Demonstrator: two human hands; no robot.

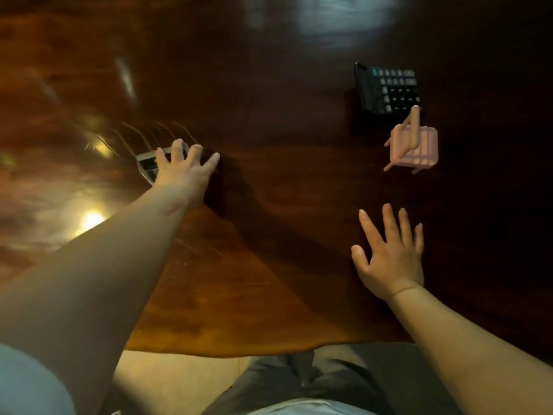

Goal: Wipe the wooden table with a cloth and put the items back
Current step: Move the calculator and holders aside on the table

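Fingers (194,151) of your left hand (182,170) are spread and lie over a small flat object (148,164) with a pale frame; it is blurred, so I cannot tell what it is, or whether you grip it or only press on it. Your right hand (392,253) is also spread wide and holds nothing; it is low over the wooden table (269,145), and I cannot tell if it touches the wood. Beyond this right hand stands a small pink chair-shaped holder (414,146), and just behind the holder, touching or nearly touching it, lies a black calculator (387,88). The flat object is well apart from the calculator, far to its left. No cloth is visible.

I judge that the wiping is finished and you are in the step of putting the items back. The next move probably asks you to slide or lift the flat object to its place, with a firm hold because the polished surface looks slippery.
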